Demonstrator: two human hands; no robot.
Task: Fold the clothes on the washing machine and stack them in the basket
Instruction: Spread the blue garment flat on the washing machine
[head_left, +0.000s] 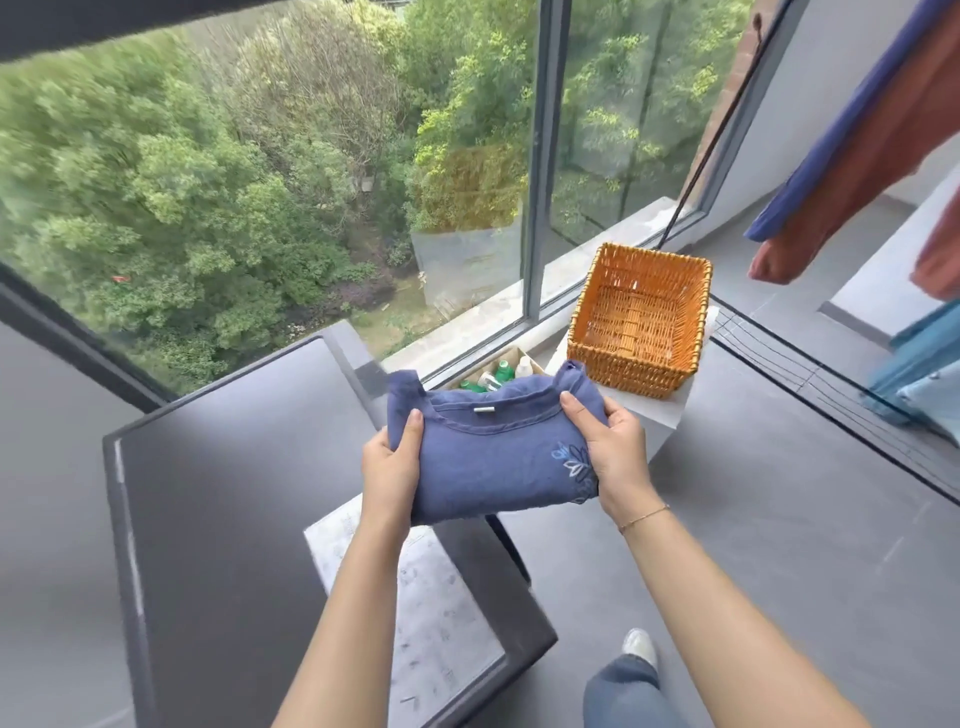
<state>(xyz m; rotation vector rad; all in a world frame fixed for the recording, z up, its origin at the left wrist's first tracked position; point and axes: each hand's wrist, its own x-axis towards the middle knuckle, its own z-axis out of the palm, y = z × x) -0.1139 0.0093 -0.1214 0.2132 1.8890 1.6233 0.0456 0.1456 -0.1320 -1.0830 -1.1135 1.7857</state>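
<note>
A folded blue shirt (493, 457) with a pale flower print on its right side is held up in the air between the dark washing machine top (228, 493) and the basket. My left hand (392, 462) grips its left edge, thumb on top. My right hand (613, 447) grips its right edge, thumb over the collar. The orange wicker basket (602, 358) stands empty on a white block just beyond the shirt, to the right. No other clothes show on the machine top.
A box of green and white bottles (498, 374) sits by the window behind the shirt. Hanging clothes (852, 171), blue and rust-coloured, are at the upper right. A pale stone block (415, 587) stands beside the machine. My leg and shoe (639, 649) are on the grey floor.
</note>
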